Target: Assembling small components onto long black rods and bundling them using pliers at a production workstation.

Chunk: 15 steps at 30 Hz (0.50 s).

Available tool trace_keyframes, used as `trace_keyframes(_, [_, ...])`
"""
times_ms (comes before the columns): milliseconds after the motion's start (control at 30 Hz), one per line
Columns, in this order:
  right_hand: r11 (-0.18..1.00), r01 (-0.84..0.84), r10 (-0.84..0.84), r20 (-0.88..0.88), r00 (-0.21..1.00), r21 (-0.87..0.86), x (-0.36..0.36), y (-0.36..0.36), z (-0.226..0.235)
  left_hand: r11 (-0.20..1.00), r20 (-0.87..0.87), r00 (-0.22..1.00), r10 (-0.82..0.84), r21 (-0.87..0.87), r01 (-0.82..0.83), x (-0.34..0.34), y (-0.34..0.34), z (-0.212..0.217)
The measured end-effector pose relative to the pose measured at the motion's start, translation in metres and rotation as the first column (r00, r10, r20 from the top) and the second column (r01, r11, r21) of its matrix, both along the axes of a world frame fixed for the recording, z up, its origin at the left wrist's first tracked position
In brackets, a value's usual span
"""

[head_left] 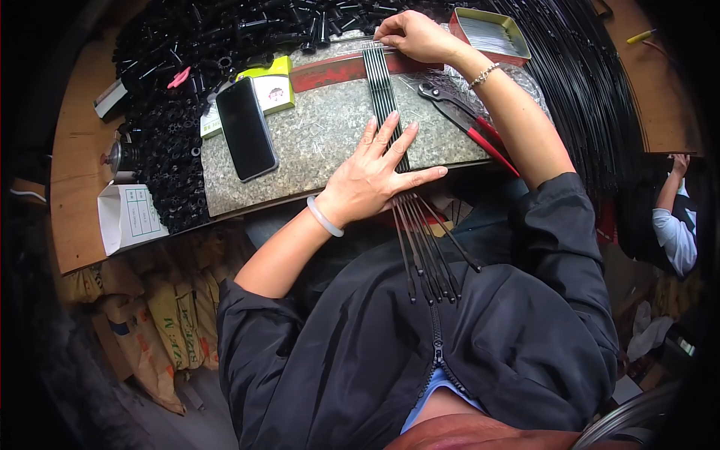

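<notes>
Stone slab (300, 142) w/ phone (246, 129), pliers (481, 140) nearby — L hand (367, 175) splayed on rods (381, 84), R hand (421, 37) pinched together.

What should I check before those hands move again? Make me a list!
1. Left hand steadying the black rods: ok, it lies across them with fingers spread.
2. Rods side by side on the stone slab: ok.
3. Rods' near ends neatly together: not ok, they fan apart past the slab's edge.
4. Right hand gripping something at the far ends: cannot tell, its fingertips are too small to see clearly.
5. Phone clear of the rods: ok, it lies off to their left.
</notes>
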State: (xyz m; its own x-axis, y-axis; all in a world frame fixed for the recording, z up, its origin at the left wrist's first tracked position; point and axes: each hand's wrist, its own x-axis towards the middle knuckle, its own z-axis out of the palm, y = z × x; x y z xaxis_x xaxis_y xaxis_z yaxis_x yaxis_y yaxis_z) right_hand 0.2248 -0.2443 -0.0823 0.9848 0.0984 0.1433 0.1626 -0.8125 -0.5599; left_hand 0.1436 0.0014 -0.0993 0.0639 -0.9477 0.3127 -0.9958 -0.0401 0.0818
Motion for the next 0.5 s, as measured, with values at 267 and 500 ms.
trace_keyframes(267, [0.991,0.016,-0.028,0.093,0.995,0.13,0.008,0.008,-0.017,1.0,-0.005,1.0,-0.014,0.021,0.015,0.001,-0.001,0.002])
trace_keyframes(500, [0.95,0.21,-0.308,0.605,0.734,0.23,-0.01,0.016,0.019,1.0,-0.054,0.998,-0.011,0.003,0.012,0.002,0.002,-0.001])
